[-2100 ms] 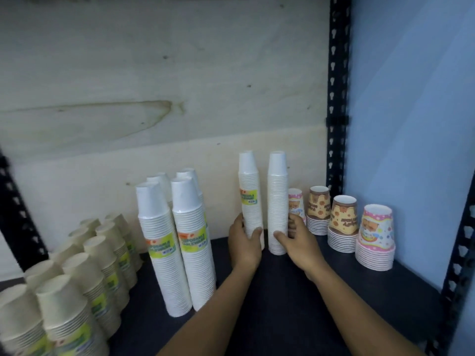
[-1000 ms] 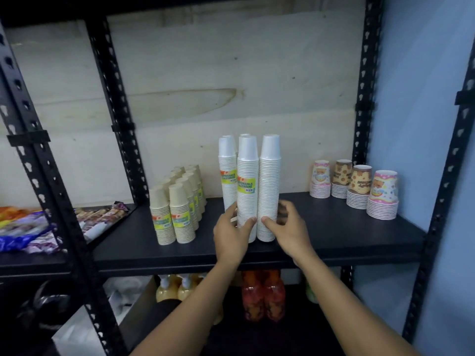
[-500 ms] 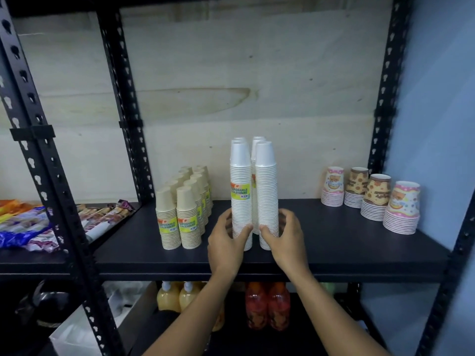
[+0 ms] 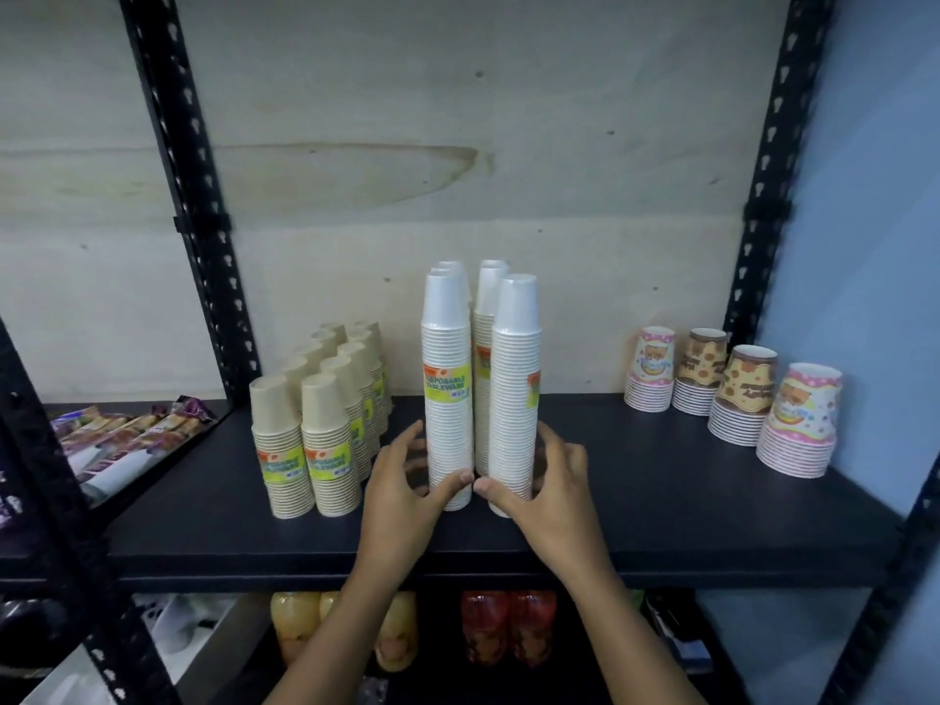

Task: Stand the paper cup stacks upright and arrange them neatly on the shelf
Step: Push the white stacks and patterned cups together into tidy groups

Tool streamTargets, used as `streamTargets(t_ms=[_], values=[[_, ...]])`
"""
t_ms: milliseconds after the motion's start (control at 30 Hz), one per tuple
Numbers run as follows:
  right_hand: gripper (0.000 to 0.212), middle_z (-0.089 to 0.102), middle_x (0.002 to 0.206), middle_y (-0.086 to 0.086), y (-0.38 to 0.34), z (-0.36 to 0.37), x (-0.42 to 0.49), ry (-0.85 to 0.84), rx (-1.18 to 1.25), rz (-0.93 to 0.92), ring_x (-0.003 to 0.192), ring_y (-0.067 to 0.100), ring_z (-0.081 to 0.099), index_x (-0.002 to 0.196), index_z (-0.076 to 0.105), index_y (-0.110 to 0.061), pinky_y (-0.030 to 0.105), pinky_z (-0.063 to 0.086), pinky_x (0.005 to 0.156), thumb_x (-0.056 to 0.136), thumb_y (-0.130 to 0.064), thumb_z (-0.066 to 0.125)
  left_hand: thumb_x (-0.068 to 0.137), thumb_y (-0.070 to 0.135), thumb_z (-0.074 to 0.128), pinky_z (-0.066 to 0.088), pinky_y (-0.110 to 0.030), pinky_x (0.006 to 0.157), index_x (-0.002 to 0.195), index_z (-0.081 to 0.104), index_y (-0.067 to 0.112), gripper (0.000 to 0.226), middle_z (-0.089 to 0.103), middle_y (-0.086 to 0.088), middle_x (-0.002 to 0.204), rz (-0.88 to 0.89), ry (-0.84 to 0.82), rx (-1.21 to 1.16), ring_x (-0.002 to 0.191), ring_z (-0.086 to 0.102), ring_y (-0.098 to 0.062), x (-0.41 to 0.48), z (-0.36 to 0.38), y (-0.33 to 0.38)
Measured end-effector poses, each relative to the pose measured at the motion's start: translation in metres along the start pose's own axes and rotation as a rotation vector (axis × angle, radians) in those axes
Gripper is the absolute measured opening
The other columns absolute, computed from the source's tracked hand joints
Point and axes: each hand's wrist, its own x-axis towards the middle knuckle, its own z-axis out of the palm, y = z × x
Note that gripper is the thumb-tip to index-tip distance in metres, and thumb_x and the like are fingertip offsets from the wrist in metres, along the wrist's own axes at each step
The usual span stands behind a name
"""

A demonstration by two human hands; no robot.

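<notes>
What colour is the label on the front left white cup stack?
Yellow-green, orange at top; label shows best in head view.

Tall white cup stacks (image 4: pixel 447 399) are standing upright, cups upside down, pressing close together at the middle of the black shelf (image 4: pixel 686 526).

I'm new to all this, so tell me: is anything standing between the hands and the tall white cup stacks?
Nothing visible. The left hand curls round the base of the front-left white stack, the right hand round the front-right white stack, thumbs in front, fingers behind. The beige stacks stand apart to the left.
</notes>
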Motion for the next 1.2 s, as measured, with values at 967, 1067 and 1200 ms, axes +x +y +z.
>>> streamTargets(t_ms=[967, 1067, 1200], values=[[0.066, 0.053, 0.117, -0.011, -0.001, 0.019, -0.002, 0.072, -0.226, -0.016, 0.096, 0.009, 0.062, 0.126, 0.043, -0.034, 0.041, 0.06, 0.071, 0.076, -0.057, 0.079, 0.085, 0.017, 0.082, 0.056, -0.019, 0.094, 0.144, 0.055, 0.022, 0.065, 0.065, 0.006, 0.133, -0.069, -0.121, -0.034, 0.114, 0.066, 0.001, 0.004, -0.006, -0.011], [0.071, 0.052, 0.121, -0.011, -0.002, 0.019, -0.005, 0.072, -0.241, -0.031, 0.099, 0.01, 0.061, 0.132, 0.041, -0.033, 0.042, 0.059, 0.073, 0.077, -0.059, 0.077, 0.086, 0.016, 0.081, 0.057, -0.024, 0.097, 0.144, 0.055, 0.022, 0.063, 0.065, 0.007, 0.133, -0.076, -0.123, -0.043, 0.115, 0.066, 0.0, 0.003, -0.006, -0.01], [0.075, 0.051, 0.139, -0.017, -0.003, 0.016, -0.006, 0.005, -0.204, -0.036, 0.116, 0.007, 0.059, 0.144, 0.032, -0.041, 0.043, 0.059, 0.084, 0.081, -0.059, 0.068, 0.09, 0.012, 0.077, 0.054, -0.019, 0.096, 0.143, 0.054, 0.023, 0.059, 0.069, 0.012, 0.127, -0.1, -0.16, -0.054, 0.113, 0.066, 0.004, 0.003, -0.007, -0.008]])
